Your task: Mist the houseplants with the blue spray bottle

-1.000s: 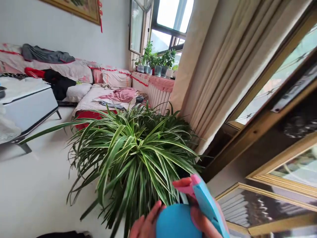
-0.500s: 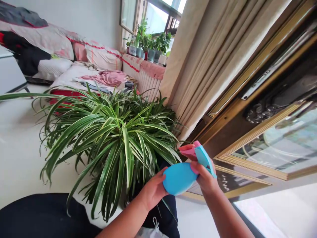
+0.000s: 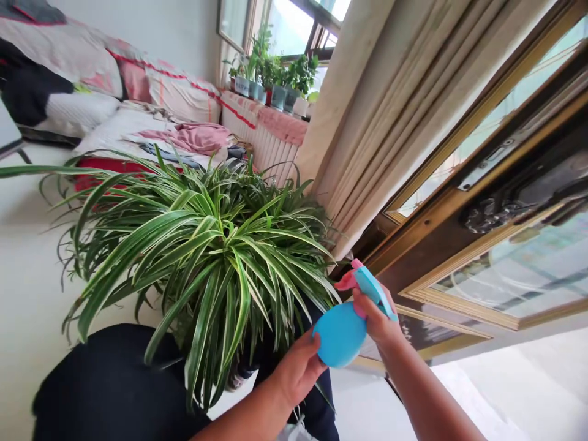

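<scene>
A bed [image 3: 138, 128] is seen at the far left of a tilted view, with pink and dark clothes heaped on it, and a white floor [image 3: 27, 275] is spread below it. Wood-framed glazed doors [image 3: 505, 269] are seen on the right, and a long cream curtain [image 3: 367, 122] is hung beside them. Beyond the curtain, a window [image 3: 294, 30] is set above a white radiator [image 3: 257, 138] draped with pink cloth, and a row of potted plants [image 3: 275, 92] is lined up on the sill. The middle of the view is filled by a large variegated spider plant [image 3: 202, 257], its pot hidden by the arching green-and-cream leaves. Dark cloth [image 3: 110, 380] is bunched at the lower left, and a white plastic bag [image 3: 291, 432] is partly seen at the bottom edge. A blue spray bottle [image 3: 340, 334] is held just beside the plant's right side, close to its leaf tips, and is tilted with its head pointing up and to the right. Its rounded body is cupped by the left hand [image 3: 298, 370], with the fingers curved around it. Its neck is gripped by the closed right hand [image 3: 376, 318], just under the blue head, and a pink trigger [image 3: 348, 280] is left showing in front.
</scene>
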The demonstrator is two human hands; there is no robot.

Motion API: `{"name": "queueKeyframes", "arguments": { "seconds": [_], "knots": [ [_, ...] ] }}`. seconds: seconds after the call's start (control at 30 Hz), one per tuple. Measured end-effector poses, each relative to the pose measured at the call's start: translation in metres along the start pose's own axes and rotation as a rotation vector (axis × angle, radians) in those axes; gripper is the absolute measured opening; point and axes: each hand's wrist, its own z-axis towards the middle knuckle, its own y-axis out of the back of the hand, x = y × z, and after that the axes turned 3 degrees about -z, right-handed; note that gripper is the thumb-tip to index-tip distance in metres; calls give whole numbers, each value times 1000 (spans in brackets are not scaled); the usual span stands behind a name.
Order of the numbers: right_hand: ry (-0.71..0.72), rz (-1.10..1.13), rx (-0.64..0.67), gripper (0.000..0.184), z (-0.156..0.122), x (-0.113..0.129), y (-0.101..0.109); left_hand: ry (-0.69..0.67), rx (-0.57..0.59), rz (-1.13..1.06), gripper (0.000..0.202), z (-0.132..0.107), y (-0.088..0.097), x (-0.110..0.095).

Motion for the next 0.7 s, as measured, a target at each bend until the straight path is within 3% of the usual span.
{"name": "queueKeyframes", "arguments": {
  "seconds": [0.2, 0.33, 0.43, 0.53, 0.63, 0.7],
  "knots": [
    [-67, -38, 111, 19, 5, -3, 5, -4, -19, -111, 36, 5, 3, 20],
    [-148, -16, 164, 27, -4, -11, 11, 30, -24, -174, 36, 4, 7, 35],
    [-237, -37, 89, 23, -21, -26, 11, 121, -90, -249, 36, 5, 24, 57],
    [-291, -42, -17, 28, -42, -41, 14, 207, -80, -293, 55, 9, 46, 78],
    [-265, -47, -87, 31, -59, -50, 20, 249, -14, -254, 70, 12, 59, 84],
    [-245, -50, -67, 37, -65, -51, 21, 266, 5, -229, 72, 11, 60, 81]
  ]
}}
